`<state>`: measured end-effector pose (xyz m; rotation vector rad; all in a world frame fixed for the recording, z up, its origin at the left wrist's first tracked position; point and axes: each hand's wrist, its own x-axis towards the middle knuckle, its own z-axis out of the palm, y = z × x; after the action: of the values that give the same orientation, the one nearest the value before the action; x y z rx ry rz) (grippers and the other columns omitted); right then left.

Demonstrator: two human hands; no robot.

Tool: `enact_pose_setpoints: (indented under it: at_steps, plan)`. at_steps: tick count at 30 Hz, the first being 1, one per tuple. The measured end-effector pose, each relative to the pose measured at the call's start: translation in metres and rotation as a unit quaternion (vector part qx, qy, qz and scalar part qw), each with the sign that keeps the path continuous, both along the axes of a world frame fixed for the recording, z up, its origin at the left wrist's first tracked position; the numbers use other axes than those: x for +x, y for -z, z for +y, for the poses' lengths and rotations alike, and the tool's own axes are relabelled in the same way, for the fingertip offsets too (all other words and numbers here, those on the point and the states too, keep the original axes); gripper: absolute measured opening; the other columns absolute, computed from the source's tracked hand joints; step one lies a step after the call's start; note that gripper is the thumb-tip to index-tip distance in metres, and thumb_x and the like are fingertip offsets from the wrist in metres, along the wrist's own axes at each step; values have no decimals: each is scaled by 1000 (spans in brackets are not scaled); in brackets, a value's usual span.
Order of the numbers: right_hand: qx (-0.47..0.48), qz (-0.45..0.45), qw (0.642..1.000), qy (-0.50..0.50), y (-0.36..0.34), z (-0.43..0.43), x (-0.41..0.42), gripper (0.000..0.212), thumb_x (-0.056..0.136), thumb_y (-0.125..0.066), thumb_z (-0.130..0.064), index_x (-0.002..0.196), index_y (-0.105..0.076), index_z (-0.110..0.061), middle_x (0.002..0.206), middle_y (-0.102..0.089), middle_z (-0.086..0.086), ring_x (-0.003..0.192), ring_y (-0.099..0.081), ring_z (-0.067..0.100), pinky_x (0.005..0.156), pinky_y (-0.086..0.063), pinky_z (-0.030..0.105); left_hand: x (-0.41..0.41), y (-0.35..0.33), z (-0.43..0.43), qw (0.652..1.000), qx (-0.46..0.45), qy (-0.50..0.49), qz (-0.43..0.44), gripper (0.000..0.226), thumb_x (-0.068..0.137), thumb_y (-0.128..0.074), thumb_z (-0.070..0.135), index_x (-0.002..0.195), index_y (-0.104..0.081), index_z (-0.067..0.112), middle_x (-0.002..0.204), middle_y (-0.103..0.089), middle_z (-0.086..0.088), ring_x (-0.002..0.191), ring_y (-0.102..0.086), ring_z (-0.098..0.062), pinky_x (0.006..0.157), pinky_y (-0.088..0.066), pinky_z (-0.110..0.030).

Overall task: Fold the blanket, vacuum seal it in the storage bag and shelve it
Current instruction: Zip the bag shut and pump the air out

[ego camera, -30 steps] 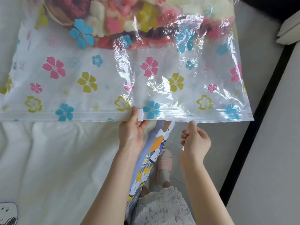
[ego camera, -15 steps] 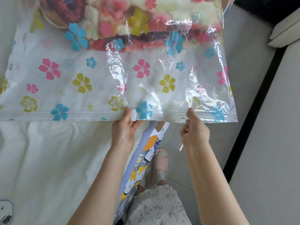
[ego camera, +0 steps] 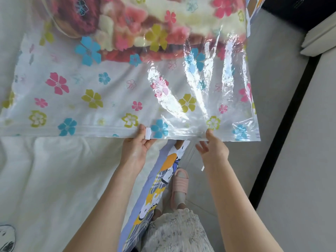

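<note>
A clear storage bag [ego camera: 112, 91] printed with coloured flowers lies across the white bed, its zip edge toward me. Inside its far part sits the folded blanket [ego camera: 138, 24], red, pink and cream. My left hand [ego camera: 135, 148] pinches the small white slider clip [ego camera: 147, 133] on the zip edge near the middle. My right hand [ego camera: 213, 150] holds the same edge further right, thumb on top of the plastic and fingers under it. The bag's right end hangs past the bed over the floor.
White bedding [ego camera: 54, 179] covers the bed at left, with a cartoon-print sheet edge [ego camera: 156, 188] hanging down its side. Grey floor [ego camera: 272, 88] lies right of the bed. A dark strip [ego camera: 283, 133] and a pale surface [ego camera: 305, 179] run along the right. My foot in a pink slipper [ego camera: 179, 188] stands below.
My right hand went from hanging below the bag's edge to gripping it, thumb on top. The bag's right end shifted left. My left hand stayed at the clip.
</note>
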<state>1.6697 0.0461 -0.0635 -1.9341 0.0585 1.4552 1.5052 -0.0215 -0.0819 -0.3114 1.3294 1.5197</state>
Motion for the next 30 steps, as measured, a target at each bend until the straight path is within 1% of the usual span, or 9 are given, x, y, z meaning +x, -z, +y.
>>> enact_pose_setpoints:
  at_steps: [4, 11, 16, 18, 21, 23, 25, 28, 30]
  plan:
    - [37, 3, 997, 66, -3, 8, 6, 21, 79, -66, 12, 95, -57, 1, 72, -58, 9, 59, -56, 15, 52, -54, 22, 0, 5, -1, 1000, -12, 12, -4, 9, 95, -52, 11, 95, -60, 9, 96, -67, -4, 80, -70, -12, 70, -59, -31]
    - [10, -3, 993, 118, 10, -1, 0, 22, 77, -64, 17, 87, -54, 0, 73, -57, 10, 61, -55, 15, 52, -53, 23, 3, 3, -5, 998, -62, 2, -7, 9, 94, -54, 14, 91, -60, 7, 92, -67, -5, 73, -71, -11, 70, -59, -31]
    - [34, 134, 969, 203, 17, 0, -6, 13, 87, -57, 11, 82, -56, -1, 79, -59, 6, 58, -62, 11, 41, -46, 14, 4, 5, -6, 997, -72, -10, -21, 12, 92, -57, 16, 100, -60, 8, 102, -67, -6, 82, -69, -12, 71, -59, -29]
    - [45, 199, 954, 221, 22, -1, -5, 11, 91, -54, 5, 84, -57, -3, 80, -60, 4, 51, -64, 8, 45, -47, 13, 4, 5, -6, 996, -73, -28, -38, 22, 90, -60, 16, 110, -58, 7, 107, -66, -8, 84, -69, -13, 66, -58, -25]
    - [50, 260, 940, 217, 27, -4, -3, 10, 92, -56, -2, 100, -60, -2, 93, -65, 9, 80, -68, 18, 73, -56, 28, 4, 6, -8, 995, -83, -41, -31, 22, 89, -62, 16, 109, -58, 6, 110, -65, -10, 88, -67, -16, 66, -58, -25]
    - [28, 264, 948, 174, 21, -4, -4, 18, 90, -61, -17, 101, -61, -4, 99, -66, 9, 93, -65, 24, 87, -53, 38, 5, 5, -10, 995, -90, -39, -10, 13, 88, -63, 16, 99, -61, 8, 105, -66, -9, 86, -68, -15, 67, -58, -24]
    - [20, 249, 961, 122, 12, -4, -8, 32, 87, -66, -31, 106, -60, -5, 100, -66, 9, 93, -66, 24, 84, -56, 39, 6, 2, -10, 995, -90, -38, 4, 8, 88, -63, 15, 94, -63, 10, 98, -68, -6, 79, -69, -11, 64, -57, -22]
    - [53, 184, 976, 99, 13, -9, -6, 21, 87, -68, -19, 99, -63, -3, 93, -69, 8, 81, -69, 19, 64, -60, 31, 6, 0, -11, 995, -85, -45, 13, 5, 88, -63, 14, 91, -64, 10, 89, -70, -1, 74, -70, -9, 63, -57, -21]
    - [81, 135, 984, 88, 15, -13, -7, 13, 87, -67, -11, 95, -64, -2, 82, -73, 6, 75, -71, 16, 65, -58, 29, 5, -1, -10, 994, -94, -41, 24, 4, 88, -63, 13, 90, -64, 10, 84, -70, 1, 71, -69, -8, 63, -57, -21]
